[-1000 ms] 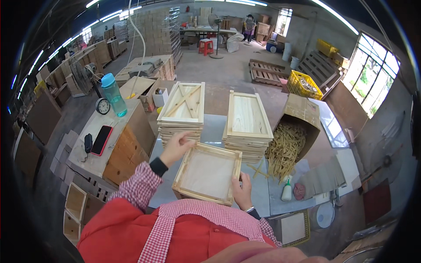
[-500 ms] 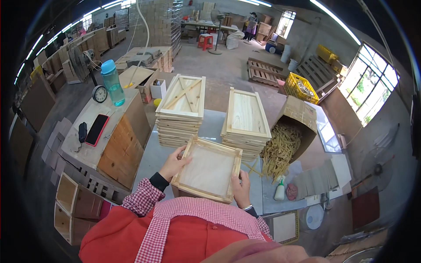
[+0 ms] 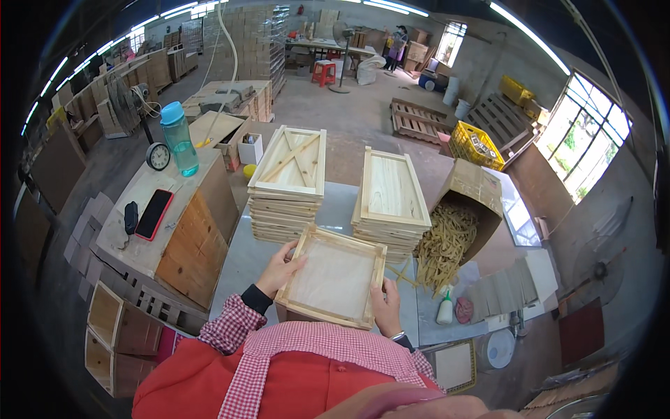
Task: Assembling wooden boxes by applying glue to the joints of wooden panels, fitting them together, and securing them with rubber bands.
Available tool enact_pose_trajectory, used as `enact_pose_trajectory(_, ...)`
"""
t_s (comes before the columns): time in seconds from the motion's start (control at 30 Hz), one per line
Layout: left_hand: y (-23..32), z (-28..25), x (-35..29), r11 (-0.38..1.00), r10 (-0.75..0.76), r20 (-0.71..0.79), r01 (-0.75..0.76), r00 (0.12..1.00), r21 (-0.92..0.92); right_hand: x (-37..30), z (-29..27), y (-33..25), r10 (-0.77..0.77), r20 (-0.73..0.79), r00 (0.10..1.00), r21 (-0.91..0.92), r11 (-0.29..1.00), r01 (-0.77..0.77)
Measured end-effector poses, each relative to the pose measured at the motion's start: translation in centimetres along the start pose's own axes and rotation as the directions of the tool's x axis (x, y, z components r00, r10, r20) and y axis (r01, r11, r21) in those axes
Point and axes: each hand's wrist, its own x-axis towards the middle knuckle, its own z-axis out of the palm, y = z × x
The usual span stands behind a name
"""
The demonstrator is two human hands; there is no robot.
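Close in front of my body I hold a shallow square wooden frame (image 3: pixel 333 276) with a pale panel inside its raised edges. My left hand (image 3: pixel 280 269) grips its left side, thumb over the rim. On the opposite side my right hand (image 3: pixel 386 306) is closed round the edge, its fingertips partly hidden. Beyond it stands a stack of wooden panels with X-shaped braces (image 3: pixel 287 167) on the left. To the right is a second stack of framed wooden panels (image 3: pixel 393 188). Both rest on a grey worktable (image 3: pixel 244 272).
A tipped cardboard box (image 3: pixel 471 185) spills thin wooden strips (image 3: pixel 447 241) at the right. Nearby lie a glue bottle (image 3: pixel 445 309), a pink lump (image 3: pixel 463 309) and a row of grey sheets (image 3: pixel 502 286). A cabinet (image 3: pixel 188 244) at left carries a water bottle (image 3: pixel 180 140), clock (image 3: pixel 158 156) and phone (image 3: pixel 154 214).
The view has tilted slightly, so the stacks sit a little lower in the picture. Both hands keep their hold on the wooden frame, which has hardly moved.
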Motion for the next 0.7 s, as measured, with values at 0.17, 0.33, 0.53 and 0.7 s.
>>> enact_pose_trajectory(0.17, 0.3, 0.4, -0.1, 1.000, 0.016, 0.003, -0.016, 1.000, 0.016, -0.2, -0.3, 0.5, 0.019, 0.008, 1.000, -0.002, 1.000, -0.019)
enact_pose_trajectory(0.33, 0.3, 0.3, -0.2, 0.998, -0.001, 0.022, 0.002, 1.000, -0.063, -0.4, 0.3, 0.6, -0.031, -0.025, 0.999, -0.005, 1.000, 0.031)
enact_pose_trajectory(0.53, 1.8, 0.6, -0.2, 0.998, -0.055, 0.008, 0.055, 0.998, -0.044, -0.3, 0.2, 0.5, 0.097, -0.039, 0.995, 0.114, 0.989, -0.092)
enact_pose_trajectory(0.7, 3.2, -0.4, -0.6, 0.985, -0.042, 0.095, 0.025, 0.995, 0.168, 0.3, -0.2, 0.3, 0.207, 0.042, 0.977, 0.107, 0.972, -0.211)
